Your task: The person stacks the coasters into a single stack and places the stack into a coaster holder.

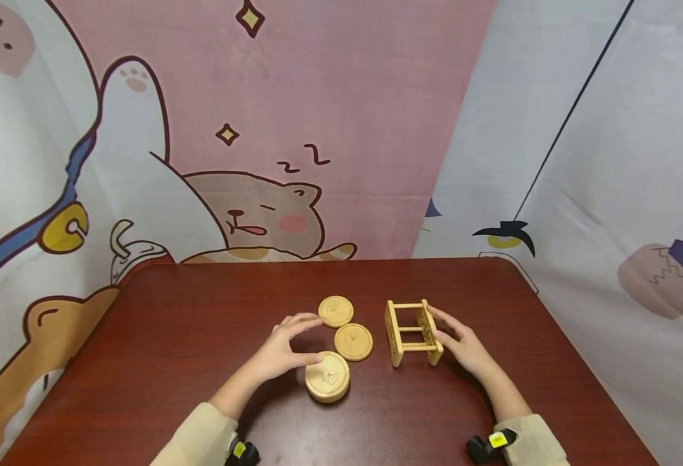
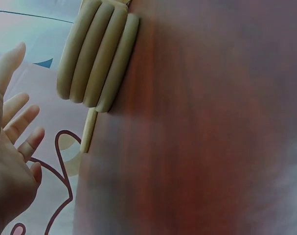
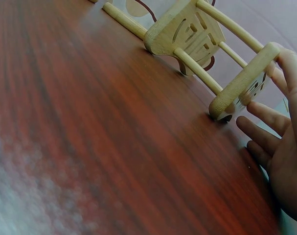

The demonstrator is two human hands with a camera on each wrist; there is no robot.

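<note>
The left hand (image 1: 279,349) is open, its thumb and fingers spread, the thumb tip at the left edge of the disc stack; whether it touches cannot be told. The right hand (image 1: 466,347) is open too, its extended fingers resting against the right panel of the wooden rack. On each wrist, below a pale sleeve (image 1: 201,437), sits a small black camera (image 1: 491,445).

Nearest on the dark red table (image 1: 125,375) stands the stack of round wooden discs (image 1: 327,377), four deep, upright, leaf engraving facing up. Just beyond, to its right, lies a single disc (image 1: 353,342), flat and engraved side up.

The rack (image 1: 415,347) stands right of the discs. Its two side panels run lengthwise away from the person; the rods joining them lie crosswise, left to right, and its open side faces up. A far disc (image 1: 336,311) lies flat near the left fingertips. Behind the table hangs a cartoon-printed cloth (image 1: 376,129).
</note>
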